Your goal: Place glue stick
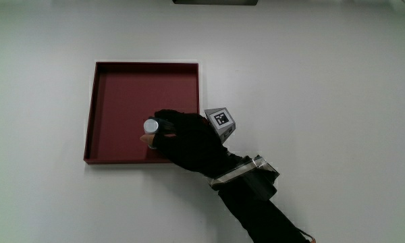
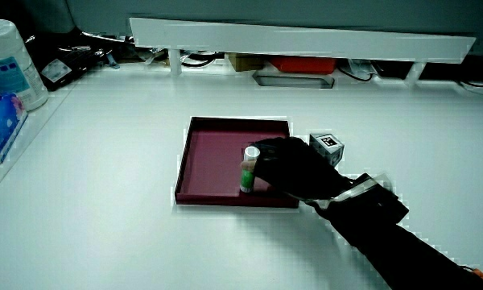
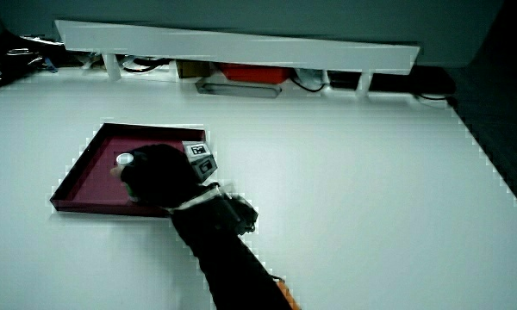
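We see the hand (image 1: 185,140) reaching into the dark red tray (image 1: 121,88), its fingers curled around one glue stick (image 1: 150,126) that stands upright in the tray's part nearer the person. From above only the stick's pale round cap shows, poking out just past the fingertips; in a side view the glue stick (image 2: 249,169) shows a green body under a light cap, with its foot at or just above the tray floor, and we cannot tell whether it touches. The hand (image 2: 294,167) grips it from the side, so the stick sits at the edge of the grasp rather than deep in the palm. We count one glue stick, one tray (image 2: 213,165) and one patterned cube (image 1: 221,119) on the back of the glove. The forearm (image 1: 263,202) runs off toward the person and is cut off at the picture's edge. In a side view the hand (image 3: 159,176) covers most of the stick, leaving only the cap (image 3: 123,159) visible, and it also hides part of the tray (image 3: 90,168). Near the table's edge we see a white wipes tub (image 2: 8,60), partly cut off.
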The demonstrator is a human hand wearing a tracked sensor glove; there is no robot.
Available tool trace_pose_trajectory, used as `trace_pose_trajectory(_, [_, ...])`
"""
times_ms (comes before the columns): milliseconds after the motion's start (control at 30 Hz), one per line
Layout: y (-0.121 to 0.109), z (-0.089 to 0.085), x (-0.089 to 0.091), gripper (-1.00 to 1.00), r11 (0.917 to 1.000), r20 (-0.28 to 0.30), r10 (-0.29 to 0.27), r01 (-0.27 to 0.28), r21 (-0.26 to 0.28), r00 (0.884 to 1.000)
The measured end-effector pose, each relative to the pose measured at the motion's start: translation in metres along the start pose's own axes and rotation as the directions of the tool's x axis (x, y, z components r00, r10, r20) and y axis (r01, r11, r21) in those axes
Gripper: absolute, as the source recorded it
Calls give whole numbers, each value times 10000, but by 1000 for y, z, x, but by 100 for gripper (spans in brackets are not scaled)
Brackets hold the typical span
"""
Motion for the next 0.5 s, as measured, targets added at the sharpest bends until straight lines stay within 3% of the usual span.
trace_pose_trajectory(100, [-1,0,1,0,10000,-121,14,-13,25,9999])
trace_pose_trajectory(500, [-2,1,2,-34,9999,-41,6,-5,160,10000])
